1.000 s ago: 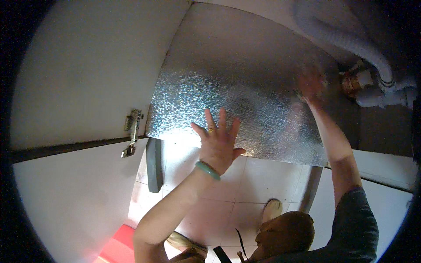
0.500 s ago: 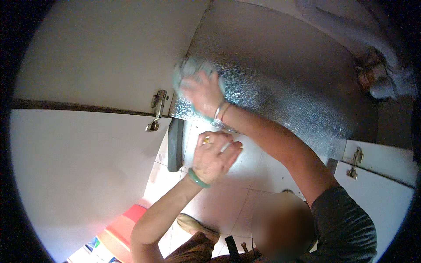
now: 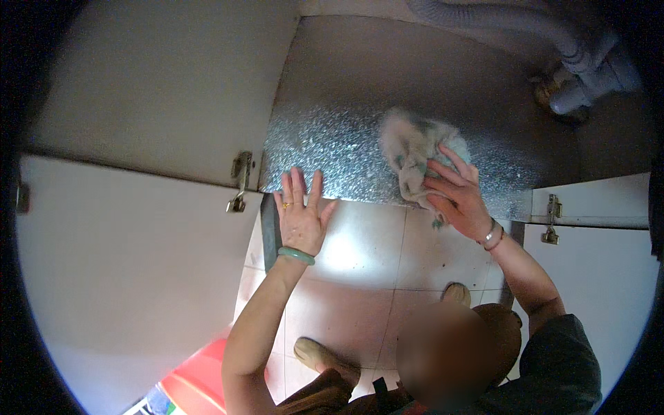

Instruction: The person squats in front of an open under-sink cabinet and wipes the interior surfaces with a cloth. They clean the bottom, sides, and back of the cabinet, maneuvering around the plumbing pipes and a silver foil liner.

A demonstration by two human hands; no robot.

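Inside an open cabinet, my right hand (image 3: 458, 192) presses a pale, greenish-white cloth (image 3: 409, 142) onto the shiny silver-speckled cabinet floor (image 3: 328, 142). The cloth is bunched, and one end hangs over the front edge. The right fingers lie spread across its near side. My left hand (image 3: 302, 220) is open with its fingers spread and holds nothing. Its fingertips reach the cabinet's front edge, left of the cloth. A ring and a green bangle are on the left hand and wrist; a silver bracelet circles the right wrist.
A grey corrugated pipe with a drain fitting (image 3: 588, 90) fills the back right of the cabinet. Open white doors with metal hinges (image 3: 240, 183) flank both sides. A red container (image 3: 200, 377) stands at lower left on the tiled floor (image 3: 353, 311).
My right hand has swept the cloth from the cabinet's left side to the right. My left hand has moved left to the front edge, its curled fingers now spread.
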